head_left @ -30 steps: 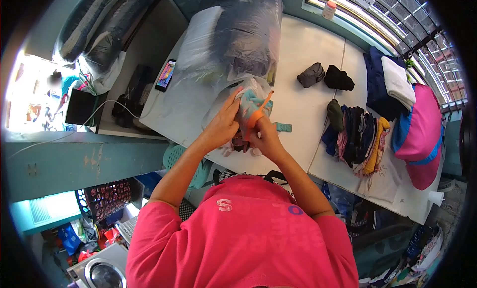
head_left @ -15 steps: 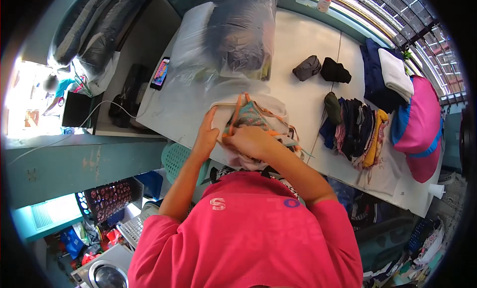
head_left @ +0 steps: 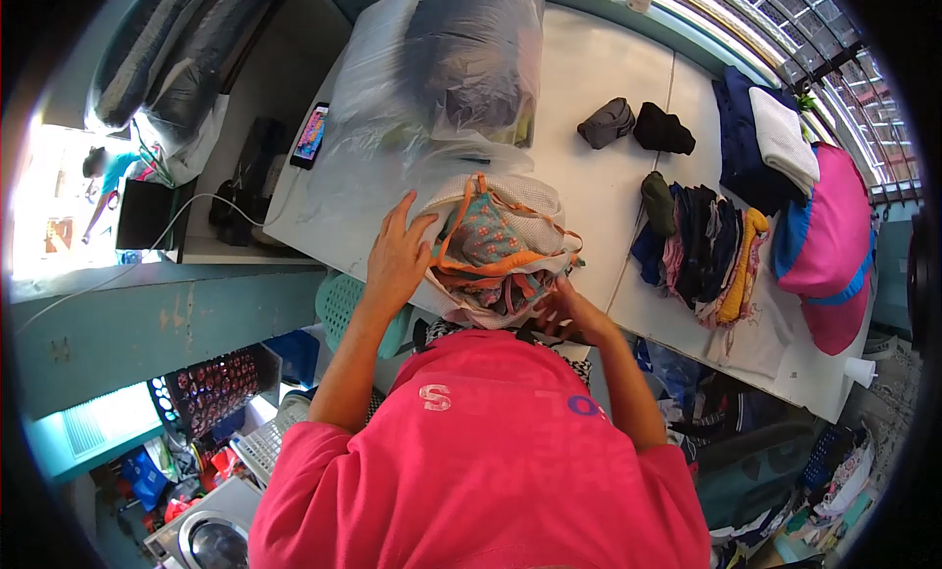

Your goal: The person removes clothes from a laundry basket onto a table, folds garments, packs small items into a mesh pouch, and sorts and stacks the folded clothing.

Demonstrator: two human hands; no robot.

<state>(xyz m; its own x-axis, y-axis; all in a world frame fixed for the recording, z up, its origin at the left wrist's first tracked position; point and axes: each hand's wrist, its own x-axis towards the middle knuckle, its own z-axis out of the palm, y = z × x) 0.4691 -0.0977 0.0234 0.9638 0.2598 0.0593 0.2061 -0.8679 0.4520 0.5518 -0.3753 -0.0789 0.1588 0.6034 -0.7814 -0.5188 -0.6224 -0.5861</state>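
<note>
On the table edge right in front of me lies a white mesh bag point(head_left: 538, 198), its mouth spread wide. A teal bikini top point(head_left: 488, 237) with orange trim and straps rests in it, on top of other patterned fabric point(head_left: 505, 296). My left hand point(head_left: 397, 257) is at the bag's left edge, fingers spread and thumb near the mesh. At the lower right rim, my right hand point(head_left: 577, 312) has its fingers apart beside the fabric; its fingertips are partly in shadow.
Plastic-wrapped bundles point(head_left: 471, 69) stand behind the bag, with a phone point(head_left: 311, 135) to their left. Two dark rolled garments point(head_left: 606, 124), a row of folded clothes point(head_left: 697, 240), folded towels point(head_left: 785, 142) and a pink-blue bundle point(head_left: 829, 245) lie on the right. A green basket point(head_left: 343, 314) is below left.
My right hand has come out of the bag's middle and moved right and down to its rim. My left hand has opened and shifted slightly. The bikini top now lies flatter, more exposed.
</note>
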